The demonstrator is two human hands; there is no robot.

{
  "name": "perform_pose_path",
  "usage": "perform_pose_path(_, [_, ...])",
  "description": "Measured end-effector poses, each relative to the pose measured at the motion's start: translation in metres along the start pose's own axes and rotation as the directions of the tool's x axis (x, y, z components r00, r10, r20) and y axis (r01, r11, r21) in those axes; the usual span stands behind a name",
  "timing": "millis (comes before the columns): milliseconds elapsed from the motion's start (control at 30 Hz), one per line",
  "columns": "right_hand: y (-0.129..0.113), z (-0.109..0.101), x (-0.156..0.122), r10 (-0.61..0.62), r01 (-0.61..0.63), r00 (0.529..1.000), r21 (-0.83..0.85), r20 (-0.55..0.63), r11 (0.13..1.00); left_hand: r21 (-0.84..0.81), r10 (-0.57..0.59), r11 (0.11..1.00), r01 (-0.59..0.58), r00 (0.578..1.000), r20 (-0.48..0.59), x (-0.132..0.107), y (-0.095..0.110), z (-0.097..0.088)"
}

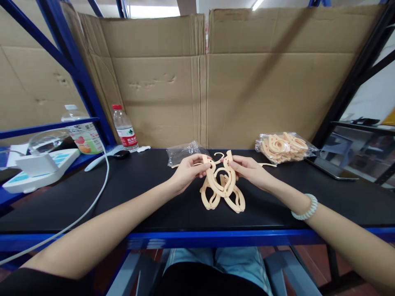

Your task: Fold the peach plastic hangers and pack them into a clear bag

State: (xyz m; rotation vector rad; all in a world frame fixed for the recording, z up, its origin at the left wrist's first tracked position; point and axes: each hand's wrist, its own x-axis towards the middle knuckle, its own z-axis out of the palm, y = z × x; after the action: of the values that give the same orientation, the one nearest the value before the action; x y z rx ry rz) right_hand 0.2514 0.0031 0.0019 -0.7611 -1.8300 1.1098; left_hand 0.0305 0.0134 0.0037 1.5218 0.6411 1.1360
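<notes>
Head view: 1 pale peach, curved plastic hanger piece (232,180), V-shaped, raised between 2 bare hands. Left hand (189,172): thumb and fingers pinched closed on the piece's upper left end. Right hand (250,170): likewise closed on the upper right end. The piece's joined lower part hangs below and between both grips, overlapping further peach looped plastic parts (233,206) above the black tabletop (185,216); contact between them cannot be told. Behind, right: 1 clear plastic bag of peach hangers (284,147).
</notes>
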Motion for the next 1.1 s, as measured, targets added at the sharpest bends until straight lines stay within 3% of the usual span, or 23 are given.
perform_pose_path(167, [-0.007,0.004,-0.003,0.014,-0.010,0.991,-0.033,0.129,0.999,-0.013,0.001,1.000,-0.001,1.000,-0.002,-0.003,0.005,0.005])
perform_pose_path(333, [-0.013,0.007,-0.005,0.031,-0.029,0.983,-0.012,0.184,0.999,-0.082,0.009,0.997,-0.010,1.000,-0.007,-0.002,0.007,0.005])
perform_pose_path(500, [-0.012,0.012,-0.007,-0.034,0.036,0.999,-0.049,0.041,0.998,-0.036,0.035,0.999,-0.035,0.999,-0.016,-0.002,0.005,0.003])
perform_pose_path(700, [-0.006,0.012,-0.006,-0.161,0.142,0.977,-0.135,-0.143,0.981,0.188,0.106,0.974,-0.126,0.988,0.111,-0.007,0.001,0.012])
perform_pose_path(1100, [-0.007,0.011,-0.007,-0.221,0.154,0.954,-0.304,-0.200,0.940,0.261,0.152,0.948,-0.182,0.980,0.131,-0.011,-0.003,0.016])
